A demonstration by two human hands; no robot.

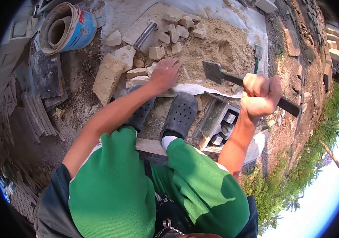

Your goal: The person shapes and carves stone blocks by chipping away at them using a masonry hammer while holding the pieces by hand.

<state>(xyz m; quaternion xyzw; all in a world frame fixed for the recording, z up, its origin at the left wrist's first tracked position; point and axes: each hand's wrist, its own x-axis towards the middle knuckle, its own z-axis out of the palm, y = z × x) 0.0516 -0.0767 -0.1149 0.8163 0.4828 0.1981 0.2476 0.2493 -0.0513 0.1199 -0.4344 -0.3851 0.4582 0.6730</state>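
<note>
My right hand (258,95) is closed in a fist around a dark metal tool (233,77), which looks like a hammer. It has a broad flat blade on the left and a narrower end on the right. The tool is raised above the ground. My left hand (164,74) reaches down in front of my shoes, its fingers bent and close together beside pale stone blocks (137,72). The fingertips and whatever lies under them are hidden. A short metal cylinder (145,35) lies among the stones beyond that hand.
A sand heap (217,45) spreads over a white sheet (253,23). By my right shoe (180,113) stands an open box (225,127) holding several metal pieces. A blue bucket (78,33) stands at the upper left. A large stone slab (108,77) lies left of my hands.
</note>
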